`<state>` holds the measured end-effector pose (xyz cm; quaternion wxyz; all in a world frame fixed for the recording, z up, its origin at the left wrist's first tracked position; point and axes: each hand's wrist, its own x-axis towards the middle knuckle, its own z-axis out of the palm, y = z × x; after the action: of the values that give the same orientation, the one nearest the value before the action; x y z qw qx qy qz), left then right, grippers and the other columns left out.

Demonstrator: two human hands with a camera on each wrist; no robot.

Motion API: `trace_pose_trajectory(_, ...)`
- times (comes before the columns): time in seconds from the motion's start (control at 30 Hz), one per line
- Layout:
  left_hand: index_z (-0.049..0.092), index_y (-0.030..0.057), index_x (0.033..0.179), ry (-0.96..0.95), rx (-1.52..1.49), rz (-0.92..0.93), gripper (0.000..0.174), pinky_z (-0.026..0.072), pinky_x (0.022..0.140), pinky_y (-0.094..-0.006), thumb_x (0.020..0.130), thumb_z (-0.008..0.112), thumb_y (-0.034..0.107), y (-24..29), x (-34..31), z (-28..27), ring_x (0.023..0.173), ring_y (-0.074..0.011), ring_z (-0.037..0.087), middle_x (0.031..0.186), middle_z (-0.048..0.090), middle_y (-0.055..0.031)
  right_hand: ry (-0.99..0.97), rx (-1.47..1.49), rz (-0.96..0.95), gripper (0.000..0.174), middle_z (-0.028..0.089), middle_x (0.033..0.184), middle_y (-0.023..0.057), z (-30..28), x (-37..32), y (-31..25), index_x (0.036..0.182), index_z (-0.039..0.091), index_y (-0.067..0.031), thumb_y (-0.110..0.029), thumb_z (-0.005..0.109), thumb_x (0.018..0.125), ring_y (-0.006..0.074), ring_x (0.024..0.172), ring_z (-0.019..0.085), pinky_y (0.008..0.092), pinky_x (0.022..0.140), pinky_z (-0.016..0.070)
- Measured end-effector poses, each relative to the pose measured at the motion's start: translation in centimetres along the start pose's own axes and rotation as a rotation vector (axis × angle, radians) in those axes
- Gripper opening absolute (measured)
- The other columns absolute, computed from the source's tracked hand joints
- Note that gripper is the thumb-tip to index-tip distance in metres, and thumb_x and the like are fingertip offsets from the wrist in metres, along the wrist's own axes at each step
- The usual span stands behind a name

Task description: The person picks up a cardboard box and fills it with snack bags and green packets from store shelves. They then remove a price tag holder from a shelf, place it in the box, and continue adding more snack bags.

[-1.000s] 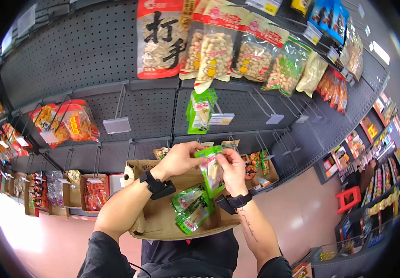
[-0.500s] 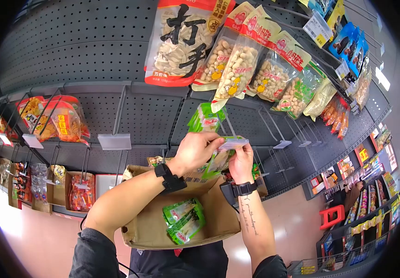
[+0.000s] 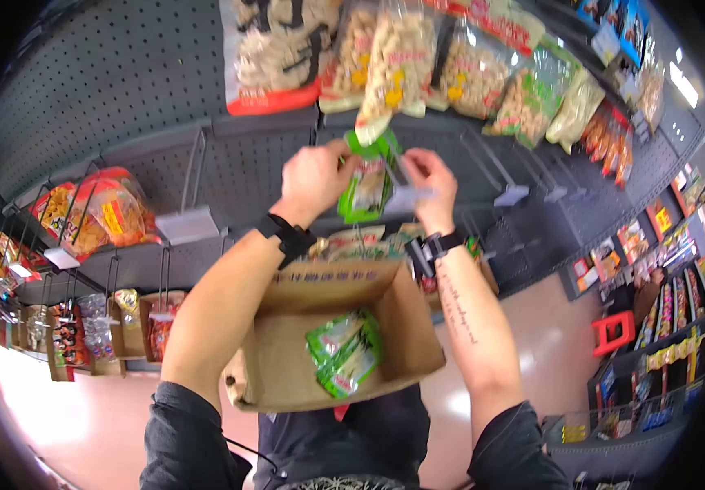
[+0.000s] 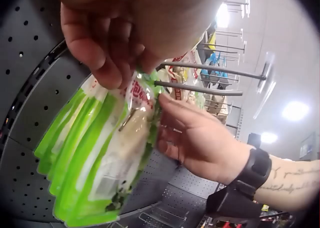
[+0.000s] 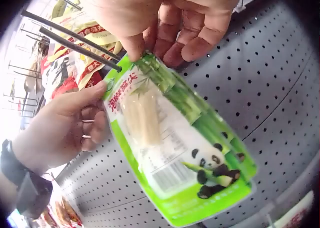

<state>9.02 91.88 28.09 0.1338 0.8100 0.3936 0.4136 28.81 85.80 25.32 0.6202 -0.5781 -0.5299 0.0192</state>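
Observation:
A green bamboo shoot packet (image 5: 150,123) with a panda print hangs at a double-pronged metal hook (image 4: 215,70), the prong passing through its top. My left hand (image 3: 313,180) pinches its top edge from the left, fingers curled in the left wrist view. My right hand (image 3: 432,189) is at its other upper edge, thumb and fingertip pinching the corner in the right wrist view. Several like packets (image 4: 65,133) hang stacked behind it. Below my forearms, a cardboard box (image 3: 271,359) holds more green packets (image 3: 348,351).
Large peanut bags (image 3: 401,65) hang just above my hands. A clear price tag (image 3: 408,198) sits at the hook's front end. Bare hooks with tags (image 3: 512,194) project on the right. Red snack bags (image 3: 116,214) hang left. A red stool (image 3: 614,332) stands across the aisle.
Both hands have moved forward and up from above the box to the hook. The packet they held now hangs with the others on the prong.

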Motion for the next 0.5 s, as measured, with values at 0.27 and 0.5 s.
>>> trace_pose_trajectory(0.27, 0.067, 0.0060, 0.080, -0.896, 0.406, 0.628, 0.017, 0.0558, 0.061, -0.0423, 0.080, 0.059, 0.021, 3.7, -16.4, 3.3, 0.070, -0.0299, 0.070, 0.072, 0.069, -0.0144, -0.239, -0.287, 0.109, 0.012, 0.069, 0.074, 0.0119, -4.8, -11.4, -1.2, 0.090, 0.071, -0.0076, -0.018, 0.069, 0.084, 0.0181, 0.066, 0.068, 0.0289, 0.062, 0.0513)
trace_pose_trajectory(0.5, 0.065, 0.0146, 0.114, -0.980, 0.231, 0.712, 0.031, 0.0556, 0.077, -0.0436, 0.086, 0.062, 0.028, -6.5, -25.1, 8.2, 0.091, -0.0332, 0.068, 0.117, 0.065, -0.0114, -0.487, -0.392, -0.260, 0.008, 0.067, 0.077, 0.0087, -4.2, -15.8, -6.6, 0.086, 0.066, -0.0087, -0.016, 0.068, 0.083, 0.0278, 0.068, 0.066, 0.0361, 0.059, 0.0520)
